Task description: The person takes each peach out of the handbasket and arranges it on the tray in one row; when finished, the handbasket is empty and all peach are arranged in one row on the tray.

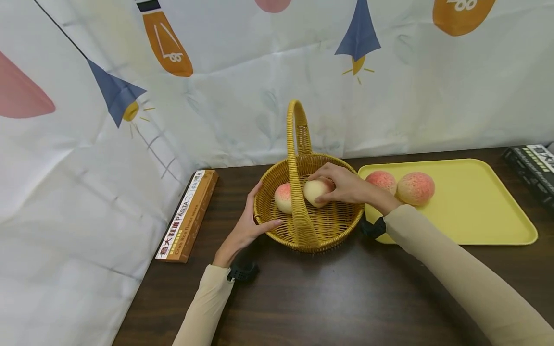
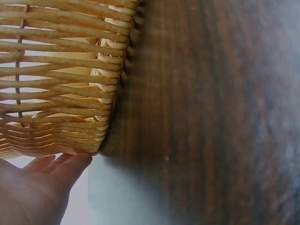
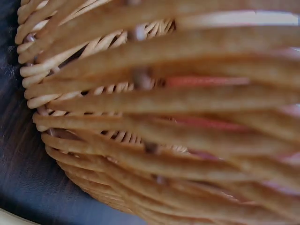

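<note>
A yellow wicker basket [image 1: 330, 229] with a tall arched handle stands on the dark table. Inside it, left of the handle, lies a pink-and-cream peach [image 1: 283, 198]. My right hand [image 1: 343, 185] reaches over the basket's right rim and holds a second peach [image 1: 315, 193] low inside, thumb and fingers around it. At the left side, my left hand [image 1: 247, 226] grips the basket's rim, thumb over the front edge. Its fingers [image 2: 70, 168] touch the woven wall in the left wrist view. The right wrist view is filled by the weave [image 3: 140, 103], which hides the right hand.
Right of the basket lies a yellow tray [image 1: 476, 206] bearing two more peaches, one [image 1: 381, 181] beside the other [image 1: 415, 188]. An orange pasta box [image 1: 190, 216] lies at the left table edge, a black box [image 1: 532, 168] at the far right. A printed cloth [image 1: 259, 86] hangs behind.
</note>
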{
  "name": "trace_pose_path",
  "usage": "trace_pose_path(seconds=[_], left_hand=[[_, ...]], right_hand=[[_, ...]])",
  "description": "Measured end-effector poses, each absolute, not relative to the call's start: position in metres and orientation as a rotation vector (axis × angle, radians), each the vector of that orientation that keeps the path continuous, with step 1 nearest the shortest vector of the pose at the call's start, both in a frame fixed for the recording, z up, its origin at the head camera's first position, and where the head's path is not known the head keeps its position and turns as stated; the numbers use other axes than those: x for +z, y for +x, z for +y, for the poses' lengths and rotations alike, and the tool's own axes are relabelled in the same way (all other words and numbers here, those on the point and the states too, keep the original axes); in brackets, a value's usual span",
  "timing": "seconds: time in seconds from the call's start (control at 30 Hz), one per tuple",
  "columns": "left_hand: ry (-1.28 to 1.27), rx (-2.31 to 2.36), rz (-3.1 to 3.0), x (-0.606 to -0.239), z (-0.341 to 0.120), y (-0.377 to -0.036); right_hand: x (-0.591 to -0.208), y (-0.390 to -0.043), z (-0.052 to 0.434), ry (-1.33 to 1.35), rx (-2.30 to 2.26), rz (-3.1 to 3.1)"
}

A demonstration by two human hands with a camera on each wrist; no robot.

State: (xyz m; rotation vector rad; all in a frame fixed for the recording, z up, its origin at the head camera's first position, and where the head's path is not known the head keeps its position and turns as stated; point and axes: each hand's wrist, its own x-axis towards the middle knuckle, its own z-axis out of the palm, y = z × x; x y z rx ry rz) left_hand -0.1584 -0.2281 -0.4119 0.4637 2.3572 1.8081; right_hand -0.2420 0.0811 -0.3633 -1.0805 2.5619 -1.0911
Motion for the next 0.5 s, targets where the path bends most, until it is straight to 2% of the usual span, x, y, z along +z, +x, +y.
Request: trace_pose_path(seconds=[0.5], left_hand=[[0.467, 1.806, 2.371, -0.4120, -0.2271, -0.1579]], right_hand=[[-0.3638, -0.2397, 0.0774, -0.983, -1.050, 2.552]])
